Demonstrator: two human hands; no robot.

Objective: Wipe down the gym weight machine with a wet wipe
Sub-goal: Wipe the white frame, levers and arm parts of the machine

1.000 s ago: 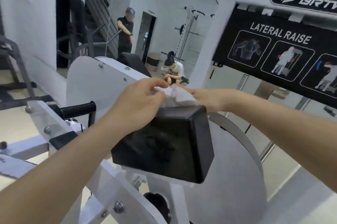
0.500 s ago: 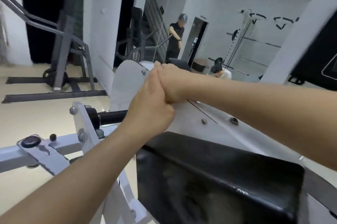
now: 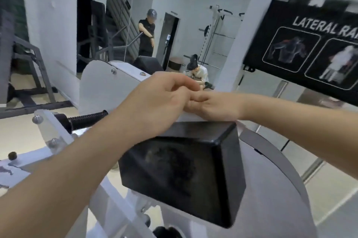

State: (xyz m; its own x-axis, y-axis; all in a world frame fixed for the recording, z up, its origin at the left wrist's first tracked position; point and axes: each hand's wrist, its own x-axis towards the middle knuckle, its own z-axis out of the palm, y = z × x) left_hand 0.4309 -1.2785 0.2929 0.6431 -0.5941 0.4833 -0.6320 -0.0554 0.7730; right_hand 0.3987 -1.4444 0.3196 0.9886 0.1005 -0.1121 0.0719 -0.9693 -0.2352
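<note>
**Near**
- L hand (image 3: pixel 155 102): forearm enters from lower-left. Fingers (image 3: pixel 180 86) curled, tips meeting the R hand's; whether they pinch anything cannot be told.
- R hand (image 3: pixel 217 109): forearm enters from the right edge. Fingers (image 3: pixel 199 98) fairly straight and together, lying on top of the black pad (image 3: pixel 180 175).
- Wet wipe (image 3: pixel 187 118): on the pad's top edge under both hands. Only a pale strip shows, rest covered.

**Mid**
- Weight machine (image 3: pixel 100 86): white plate w/ bolts behind the hands.
- Knurled grip (image 3: pixel 87 118): to the left, inner end hidden by the L wrist.
- Grey round cover (image 3: pixel 271 189): right of the pad.

**Far**
- Placard (image 3: pixel 302 48): reads "LATERAL RA…", cut off at the right edge, blurred.
- Standing person (image 3: pixel 146 34): by the stairs.
- Crouching person (image 3: pixel 199 75): partly behind the L hand's fingertips.

**Changes**
- vs 0.5 s ago: hands were clasped over the white plate; now over the pad top. View has swung right, so the placard is back in shot.
- vs 1.0 s ago: wipe was a visible bunch betw. the hands; now nearly all hidden.
</note>
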